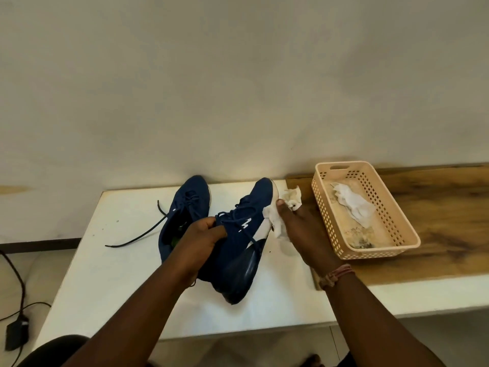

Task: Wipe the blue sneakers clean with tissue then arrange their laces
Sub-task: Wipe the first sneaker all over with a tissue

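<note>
Two blue sneakers are on the white table (pixel 111 260). One sneaker (pixel 182 207) lies flat at the back, its dark lace trailing left. My left hand (pixel 203 237) grips the collar of the other sneaker (pixel 238 250), which is tipped on its side with the white sole edge facing right. My right hand (pixel 304 234) holds a crumpled white tissue (pixel 277 221) against that sole edge, thumb on top. Part of the tissue sticks out above my fingers.
A beige perforated plastic basket (pixel 397 234) holding used tissues (pixel 354 205) sits on a wooden board (pixel 449 221) at the right. A black cable and adapter (pixel 16 332) lie on the floor at the left. A plain wall stands behind the table.
</note>
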